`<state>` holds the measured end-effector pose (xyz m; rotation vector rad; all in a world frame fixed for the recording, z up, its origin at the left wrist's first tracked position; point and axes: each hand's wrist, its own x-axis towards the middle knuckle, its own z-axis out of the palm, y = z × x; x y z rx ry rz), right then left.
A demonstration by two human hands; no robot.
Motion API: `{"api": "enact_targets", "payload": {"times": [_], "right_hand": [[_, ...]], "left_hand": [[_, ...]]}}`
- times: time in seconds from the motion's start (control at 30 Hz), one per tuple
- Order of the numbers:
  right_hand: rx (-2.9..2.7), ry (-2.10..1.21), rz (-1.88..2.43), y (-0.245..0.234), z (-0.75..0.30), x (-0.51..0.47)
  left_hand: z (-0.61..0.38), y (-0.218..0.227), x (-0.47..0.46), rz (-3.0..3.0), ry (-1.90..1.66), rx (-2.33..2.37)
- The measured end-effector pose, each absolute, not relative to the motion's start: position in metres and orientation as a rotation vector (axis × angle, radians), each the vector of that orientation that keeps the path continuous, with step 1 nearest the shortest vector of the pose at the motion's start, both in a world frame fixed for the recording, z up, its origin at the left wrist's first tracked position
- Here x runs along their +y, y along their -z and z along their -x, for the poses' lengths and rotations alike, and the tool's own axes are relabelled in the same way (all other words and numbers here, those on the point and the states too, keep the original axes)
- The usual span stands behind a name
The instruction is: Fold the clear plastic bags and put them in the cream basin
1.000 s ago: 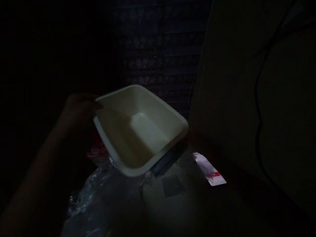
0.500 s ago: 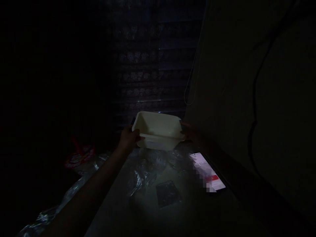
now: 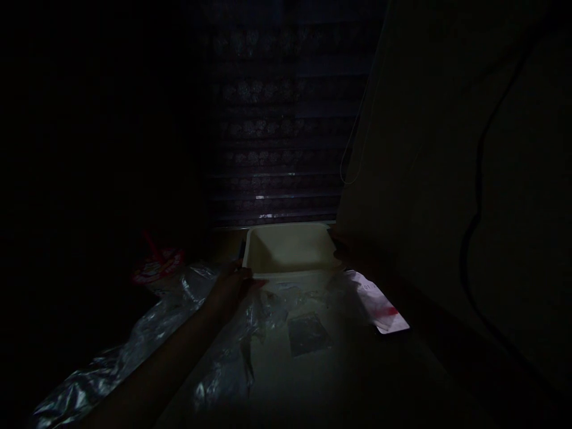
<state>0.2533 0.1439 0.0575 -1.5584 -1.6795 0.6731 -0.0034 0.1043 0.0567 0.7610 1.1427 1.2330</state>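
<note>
Cream rectangular tub (image 3: 290,247) at the tabletop's (image 3: 304,381) far end, before the patterned blind (image 3: 263,125). Left hand (image 3: 230,289): fingers clamped on near-left corner. Right hand (image 3: 351,247) at right end; too dark to tell its grip. Best handled level, both ends together, clear of plastic film (image 3: 147,328). Opening upward; long axis left-right.

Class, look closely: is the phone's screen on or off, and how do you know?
On. The phone glows pale against the dark surroundings, and a red patch shows on its lit screen.
</note>
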Motion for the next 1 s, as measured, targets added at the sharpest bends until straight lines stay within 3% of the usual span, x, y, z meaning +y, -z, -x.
{"api": "enact_targets", "payload": {"times": [0.27,0.43,0.5,0.57,0.7,1.0], "right_hand": [[-1.846,-0.438,1.564,-0.065,-0.253,0.134],[-1.868,0.022,1.386,-0.059,-0.25,0.093],[-2.173,-0.001,1.208,-0.044,-0.243,0.074],[-2.42,-0.08,1.144,-0.023,-0.236,0.061],[-2.413,-0.356,1.331,0.019,-0.223,0.064],[-2.45,-0.564,1.474,0.029,-0.21,0.077]], "left_hand": [[0.015,-0.064,0.085,-0.748,-1.167,1.137],[0.03,-0.058,0.059,-1.316,-1.412,1.48],[0.026,-0.049,0.045,-1.641,-1.315,1.515],[0.014,-0.036,0.034,-2.063,-0.997,1.352],[-0.018,-0.004,0.025,-2.364,-0.498,1.233],[-0.034,0.035,0.028,-2.261,-0.597,1.261]]}}
